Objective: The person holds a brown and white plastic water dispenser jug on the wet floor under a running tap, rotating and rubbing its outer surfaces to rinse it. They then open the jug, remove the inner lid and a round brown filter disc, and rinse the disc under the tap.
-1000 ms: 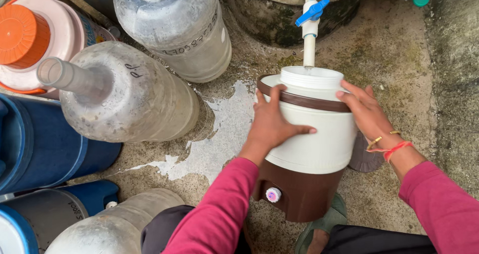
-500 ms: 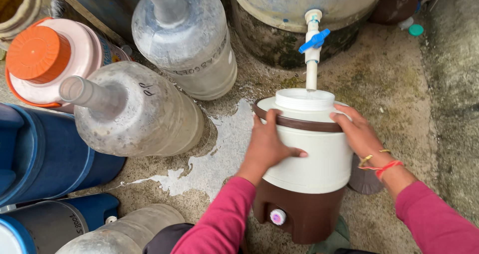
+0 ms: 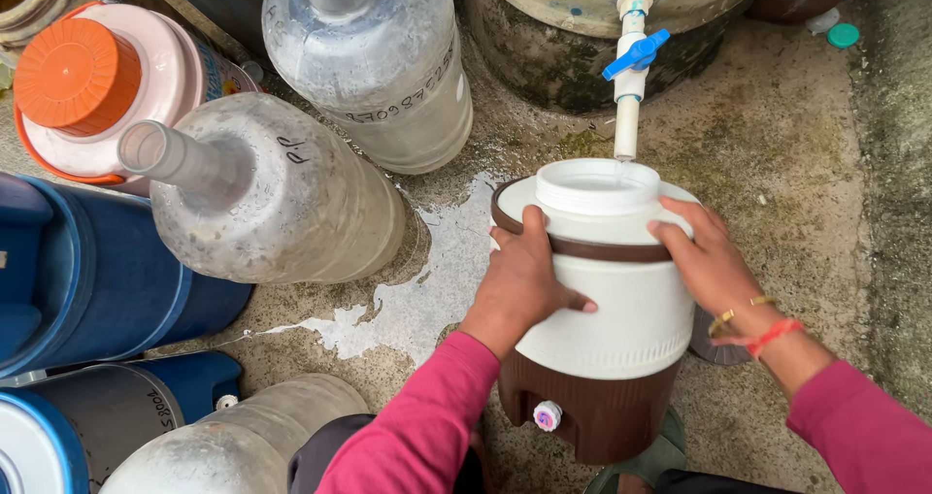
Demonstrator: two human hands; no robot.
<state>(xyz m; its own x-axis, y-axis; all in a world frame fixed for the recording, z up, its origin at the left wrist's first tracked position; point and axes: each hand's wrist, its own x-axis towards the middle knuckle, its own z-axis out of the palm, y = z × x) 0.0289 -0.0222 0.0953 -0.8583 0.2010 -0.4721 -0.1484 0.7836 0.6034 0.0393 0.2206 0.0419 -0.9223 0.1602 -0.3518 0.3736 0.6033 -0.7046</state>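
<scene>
A white and brown water cooler jug (image 3: 612, 329) stands on the concrete ground, its open round mouth right under a white pipe tap with a blue lever (image 3: 631, 67). My left hand (image 3: 524, 280) grips the jug's left side. My right hand (image 3: 709, 261) presses on its right shoulder; that wrist wears a gold bangle and a red thread. A small white spigot with a pink centre (image 3: 548, 415) sits low on the jug's brown base. Both my sleeves are pink.
Large clear water bottles (image 3: 282, 203) (image 3: 379, 57) stand to the left, beside a pink jug with an orange cap (image 3: 78, 77) and blue drums (image 3: 87, 280). A big tank (image 3: 582, 48) backs the tap. A wet patch (image 3: 427, 290) spreads on the ground.
The jug has shifted slightly so its mouth sits under the tap. My hands stay on its sides, and the view has drawn back a little.
</scene>
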